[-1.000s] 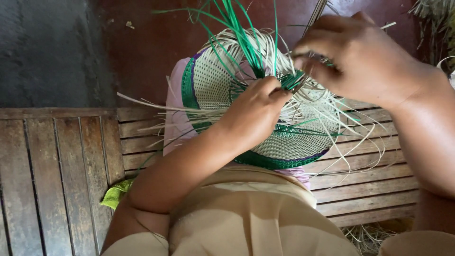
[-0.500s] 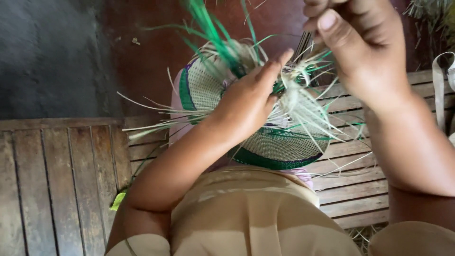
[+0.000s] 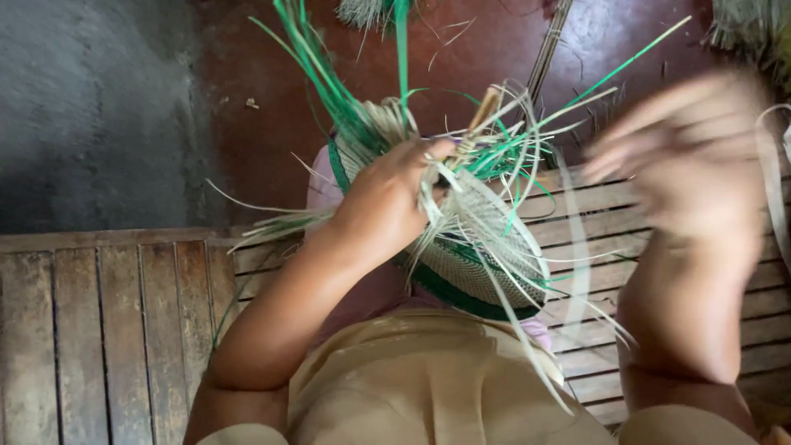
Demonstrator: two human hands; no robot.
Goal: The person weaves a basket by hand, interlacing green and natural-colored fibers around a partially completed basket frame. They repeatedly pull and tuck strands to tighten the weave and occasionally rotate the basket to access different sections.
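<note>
Left hand (image 3: 387, 206): fingers clenched on the basket (image 3: 482, 255) rim, pinching pale strands. Basket: woven, pale with green bands, at frame centre, over the person's lap, above the wooden slats (image 3: 107, 330). Green strips (image 3: 329, 91) project toward 12 o'clock. Right hand (image 3: 684, 165): at 3 o'clock of the basket, blurred, fingers spread, released, clear of the weave.

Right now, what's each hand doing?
Left hand: closed on the woven basket, pinching its loose strands.
Right hand: blurred, fingers spread, holding nothing that shows.
</note>
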